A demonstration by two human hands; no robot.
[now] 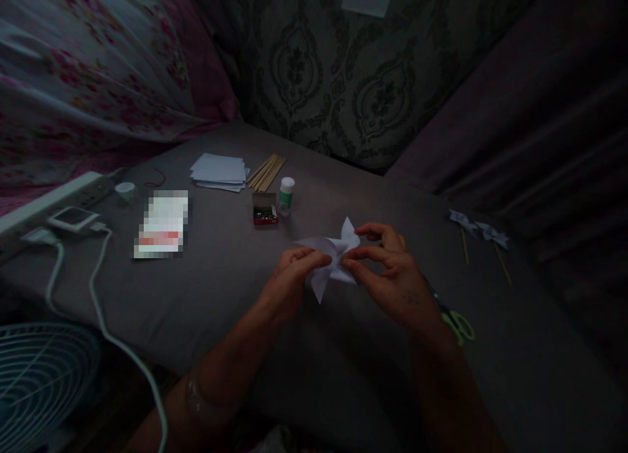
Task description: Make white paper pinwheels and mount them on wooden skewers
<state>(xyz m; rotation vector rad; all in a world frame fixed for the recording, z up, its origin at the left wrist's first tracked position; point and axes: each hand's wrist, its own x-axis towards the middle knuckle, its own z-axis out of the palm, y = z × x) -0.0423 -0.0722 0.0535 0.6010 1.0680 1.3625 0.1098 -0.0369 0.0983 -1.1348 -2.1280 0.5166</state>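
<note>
While the left hand point(293, 270) pinches one side of a white paper pinwheel point(338, 245), the right hand point(392, 270) grasps it near its centre between thumb and index finger. The pinwheel is between both hands, over the grey cloth point(220, 316). From it, the open red box point(265, 219) of small metallic pieces lies at 10 o'clock, with the paper stack point(219, 170) farther out; the glue stick point(286, 195) and wooden sticks point(267, 172) at 11; two stick-mounted pinwheels point(492, 235) at 3; green-handled scissors point(460, 325) at 4.
</note>
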